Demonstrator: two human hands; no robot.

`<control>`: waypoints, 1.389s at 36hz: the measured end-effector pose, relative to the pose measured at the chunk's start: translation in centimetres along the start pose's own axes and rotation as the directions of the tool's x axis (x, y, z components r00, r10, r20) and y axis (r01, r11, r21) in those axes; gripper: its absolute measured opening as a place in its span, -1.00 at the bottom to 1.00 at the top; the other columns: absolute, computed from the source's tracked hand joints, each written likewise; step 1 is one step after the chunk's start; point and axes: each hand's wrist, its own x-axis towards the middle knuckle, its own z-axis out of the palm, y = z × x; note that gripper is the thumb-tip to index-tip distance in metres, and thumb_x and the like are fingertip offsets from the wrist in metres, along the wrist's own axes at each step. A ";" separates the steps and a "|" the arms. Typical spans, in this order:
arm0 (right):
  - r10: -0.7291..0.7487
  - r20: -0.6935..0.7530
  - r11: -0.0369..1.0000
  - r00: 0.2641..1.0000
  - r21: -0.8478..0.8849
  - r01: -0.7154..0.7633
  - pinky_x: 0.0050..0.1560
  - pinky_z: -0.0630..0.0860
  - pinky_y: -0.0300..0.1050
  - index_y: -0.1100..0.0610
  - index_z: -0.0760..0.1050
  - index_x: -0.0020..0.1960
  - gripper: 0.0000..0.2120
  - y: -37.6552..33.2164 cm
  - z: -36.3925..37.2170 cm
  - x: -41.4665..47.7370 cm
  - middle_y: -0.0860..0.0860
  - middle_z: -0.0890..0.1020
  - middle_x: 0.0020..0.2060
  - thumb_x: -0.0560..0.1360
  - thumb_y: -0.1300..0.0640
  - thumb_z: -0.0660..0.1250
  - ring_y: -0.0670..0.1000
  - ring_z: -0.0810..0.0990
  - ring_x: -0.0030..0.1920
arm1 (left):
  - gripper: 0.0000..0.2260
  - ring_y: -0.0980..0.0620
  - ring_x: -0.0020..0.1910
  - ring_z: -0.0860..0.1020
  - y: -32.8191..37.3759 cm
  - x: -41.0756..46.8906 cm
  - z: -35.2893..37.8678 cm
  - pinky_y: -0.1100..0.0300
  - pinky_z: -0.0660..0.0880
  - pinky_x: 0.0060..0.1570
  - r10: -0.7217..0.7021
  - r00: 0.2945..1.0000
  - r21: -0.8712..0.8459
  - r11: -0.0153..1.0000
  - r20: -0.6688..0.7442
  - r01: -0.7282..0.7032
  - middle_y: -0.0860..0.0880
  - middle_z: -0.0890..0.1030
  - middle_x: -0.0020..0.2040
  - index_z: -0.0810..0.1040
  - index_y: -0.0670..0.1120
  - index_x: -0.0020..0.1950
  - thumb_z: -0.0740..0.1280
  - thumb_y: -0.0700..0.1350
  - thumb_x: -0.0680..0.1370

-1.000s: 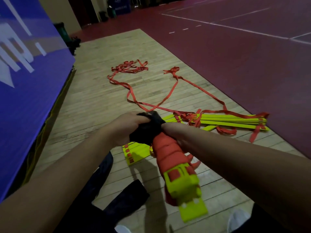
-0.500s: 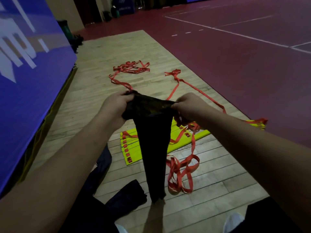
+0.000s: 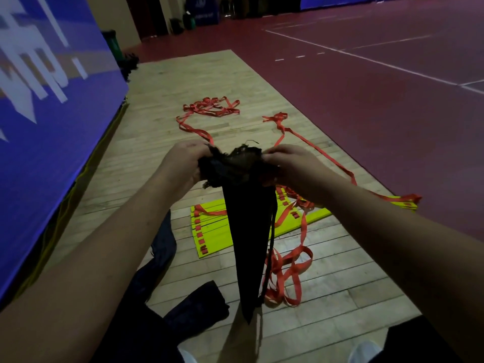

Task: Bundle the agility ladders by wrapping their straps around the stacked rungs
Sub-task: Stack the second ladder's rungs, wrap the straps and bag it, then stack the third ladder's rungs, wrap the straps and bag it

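A long black drawstring bag (image 3: 248, 231) hangs upright in front of me. My left hand (image 3: 183, 163) and my right hand (image 3: 290, 163) each pinch one side of its bunched mouth. Whatever is inside the bag is hidden. Behind the bag a stack of yellow ladder rungs (image 3: 212, 231) with red tabs lies flat on the wooden floor. Its red straps (image 3: 290, 268) loop loosely beside the bag's lower end, and more red strap (image 3: 209, 108) trails away across the boards to a far tangle.
A blue padded wall (image 3: 52, 113) runs along the left. Dark cloth (image 3: 193, 305) lies on the boards near my legs. The dark red court floor (image 3: 366, 100) starts to the right of the wooden strip. A white shoe (image 3: 366, 349) shows at the bottom right.
One second ago the red-wrapped rung bundle stuck out of the bag's mouth. It is now out of sight, and both hands have lifted the bag's mouth and bunched it closer together.
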 end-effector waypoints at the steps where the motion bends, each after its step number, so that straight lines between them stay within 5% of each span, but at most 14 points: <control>1: -0.024 0.031 0.992 0.999 -0.126 0.028 0.01 0.66 -0.07 0.27 0.29 0.46 -0.44 0.3 0.4 0.3 0.22 0.52 0.29 0.56 0.13 0.41 0.12 0.65 0.13 | -0.76 0.03 -0.35 0.56 0.0 -0.1 0.1 0.30 0.49 -0.46 0.001 1.000 -0.007 1.000 0.010 -0.001 -0.12 0.53 -0.26 0.52 -0.23 -0.18 0.13 -0.40 0.58; 4: -0.108 0.072 0.821 0.992 -0.557 0.129 0.38 0.48 0.08 0.06 0.08 0.60 0.03 0.8 2.0 1.4 0.13 0.38 0.43 0.33 -0.11 0.61 0.12 0.46 0.38 | -0.74 -0.02 -0.29 0.55 -0.2 0.0 0.2 0.24 0.51 -0.40 0.019 0.997 0.027 0.999 0.081 -0.021 -0.13 0.53 -0.28 0.54 -0.21 -0.19 0.12 -0.40 0.57; 7: -0.230 0.089 0.266 0.969 -0.952 0.150 0.34 0.41 0.09 -0.05 0.30 0.51 -0.14 1.4 4.0 2.6 0.14 0.33 0.33 0.33 -0.33 0.50 0.20 0.37 0.30 | -0.73 -0.04 -0.23 0.57 -0.3 0.0 0.1 0.17 0.57 -0.30 0.032 0.990 0.039 0.999 0.136 -0.037 -0.13 0.55 -0.24 0.55 -0.22 -0.17 0.11 -0.41 0.58; 9: -0.294 0.056 0.052 0.954 -0.996 0.075 0.25 0.33 0.11 -0.07 0.44 0.40 -0.30 1.9 4.9 3.2 0.13 0.35 0.26 0.38 -0.40 0.40 0.23 0.35 0.24 | -0.74 -0.05 -0.19 0.58 -0.4 -0.1 0.0 0.14 0.60 -0.23 0.034 0.982 0.048 0.998 0.186 -0.044 -0.16 0.55 -0.19 0.54 -0.25 -0.14 0.10 -0.43 0.59; 14: -0.333 0.108 -0.082 0.937 -0.993 0.085 0.27 0.32 0.24 -0.10 0.47 0.38 -0.46 2.8 6.1 5.4 0.15 0.36 0.29 0.50 -0.33 0.31 0.28 0.29 0.31 | -0.75 -0.08 -0.15 0.63 -0.9 0.2 -2.1 0.10 0.64 -0.11 0.032 0.978 0.109 0.993 0.206 -0.055 -0.19 0.59 -0.15 0.57 -0.26 -0.09 0.12 -0.44 0.59; 19: -0.340 0.281 -0.138 0.897 -0.959 0.248 -0.14 0.40 0.04 0.09 0.52 0.36 -0.61 1.9 7.8 7.6 0.17 0.41 0.19 0.62 -0.09 0.27 0.25 0.32 0.25 | -0.82 -0.18 0.08 0.63 -1.7 0.8 -6.0 -0.01 0.61 0.12 0.017 0.959 0.078 0.996 0.281 -0.040 -0.23 0.59 0.07 0.51 -0.25 0.18 0.24 -0.35 0.60; 25: -0.325 0.517 -0.292 0.792 -0.851 0.436 -0.16 0.29 -0.06 0.06 0.51 0.35 -0.67 1.3 11.0 8.5 0.14 0.44 0.25 0.64 0.00 0.24 0.20 0.34 0.29 | -0.46 -0.02 0.22 0.59 -5.2 1.4 -12.9 0.22 0.57 0.12 -0.205 0.893 0.330 0.942 0.401 0.068 -0.07 0.62 0.20 0.48 -0.06 0.32 0.54 -0.10 0.37; 30: -0.444 0.517 -0.185 0.732 -0.852 0.490 0.08 0.45 0.01 0.12 0.54 0.30 -0.70 -1.7 13.8 9.7 0.14 0.48 0.25 0.60 0.05 0.30 0.20 0.34 0.32 | -0.01 0.15 0.43 0.36 -12.8 0.6 -16.8 0.39 0.41 0.23 -0.459 0.795 0.683 0.726 0.396 0.079 0.26 0.36 0.38 0.27 0.18 0.39 0.53 0.47 0.07; 32: -0.510 0.473 -0.124 0.718 -0.867 0.483 0.17 0.46 0.12 0.15 0.56 0.27 -0.72 -3.0 14.9 11.1 0.16 0.50 0.22 0.60 0.09 0.30 0.24 0.36 0.30 | 0.10 0.16 0.46 0.26 -15.1 0.3 -17.0 0.49 0.32 0.24 -0.444 0.805 0.670 0.738 0.393 0.080 0.27 0.23 0.46 0.12 0.17 0.52 0.52 0.46 0.11; 36: -0.596 0.344 0.053 0.726 -0.885 0.463 0.03 0.44 0.05 0.17 0.62 0.10 -0.77 -3.4 16.8 15.0 0.20 0.58 0.06 0.57 0.09 0.27 0.23 0.51 0.11 | -0.20 0.15 0.32 0.42 -17.9 0.6 -16.3 0.52 0.39 0.09 -0.254 0.926 0.543 0.837 0.280 0.066 0.23 0.42 0.33 0.20 0.05 0.55 0.56 0.03 0.43; 39: -0.599 0.174 0.239 0.782 -0.893 0.381 -0.12 0.44 0.04 0.16 0.64 -0.01 -0.74 -1.1 18.1 18.6 0.20 0.64 -0.05 0.50 0.05 0.25 0.29 0.59 0.01 | -0.34 0.19 0.17 0.56 -20.1 1.6 -18.6 0.15 0.51 0.18 -0.170 0.977 0.482 0.871 0.129 0.088 0.14 0.59 0.17 0.45 0.02 0.36 0.50 0.22 0.34; 42: -0.512 0.039 0.385 0.858 -0.883 0.269 -0.02 0.46 0.10 0.23 0.59 0.10 -0.74 2.6 18.9 21.5 0.24 0.64 0.04 0.55 0.08 0.28 0.31 0.57 0.10 | -0.61 0.30 0.07 0.55 -22.9 2.3 -20.9 0.13 0.48 0.14 -0.179 0.981 0.491 0.863 0.074 0.120 0.21 0.61 0.07 0.48 0.13 0.26 0.50 0.04 0.48; 46: -0.208 -0.042 0.647 0.977 -0.756 0.105 0.06 0.49 0.03 0.26 0.48 0.27 -0.60 9.2 20.1 24.7 0.26 0.62 0.13 0.51 0.08 0.35 0.27 0.58 0.16 | -0.52 0.21 0.17 0.54 -27.5 2.3 -23.1 0.40 0.45 0.04 -0.292 0.956 0.497 0.833 0.021 0.244 0.25 0.55 0.14 0.34 0.20 0.35 0.47 -0.05 0.52; 50: 0.060 -0.100 0.814 0.993 -0.570 -0.107 -0.09 0.48 -0.04 0.26 0.42 0.29 -0.56 16.9 20.9 27.9 0.23 0.62 0.09 0.45 0.14 0.37 0.23 0.61 0.10 | -0.32 0.02 0.34 0.48 -33.7 3.6 -25.7 0.23 0.41 0.11 -0.398 0.915 0.537 0.760 -0.058 0.365 0.08 0.48 0.37 0.25 0.07 0.55 0.47 0.05 0.51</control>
